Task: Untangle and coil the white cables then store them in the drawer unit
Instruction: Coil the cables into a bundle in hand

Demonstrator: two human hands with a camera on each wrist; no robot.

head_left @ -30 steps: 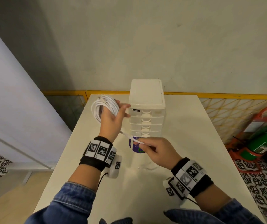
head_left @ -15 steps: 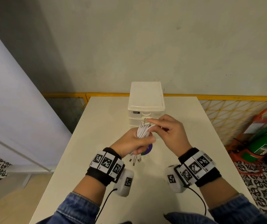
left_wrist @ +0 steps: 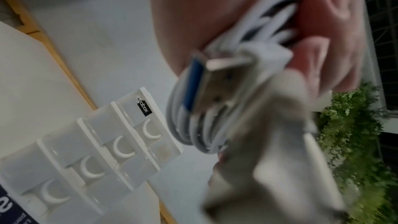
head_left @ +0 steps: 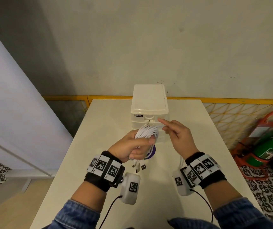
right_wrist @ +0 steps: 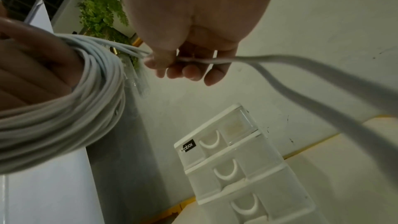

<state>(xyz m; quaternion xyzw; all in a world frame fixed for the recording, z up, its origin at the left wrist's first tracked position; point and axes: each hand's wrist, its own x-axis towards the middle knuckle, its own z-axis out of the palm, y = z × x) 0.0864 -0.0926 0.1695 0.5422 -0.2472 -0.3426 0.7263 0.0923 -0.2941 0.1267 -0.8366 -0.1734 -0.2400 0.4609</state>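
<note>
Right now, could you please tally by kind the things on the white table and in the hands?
Coiled bundle of white cables, gripped in the left hand: 1
White plastic drawer unit: 1
Purple round object, mostly hidden: 1
Total: 3

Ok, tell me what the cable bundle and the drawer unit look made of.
Cable bundle: looks like matte white rubbery plastic sheathing, since it bends into tight loops; plugs look metal-tipped.
Drawer unit: seems hard glossy plastic, with an opaque cream frame and translucent drawer fronts.
</note>
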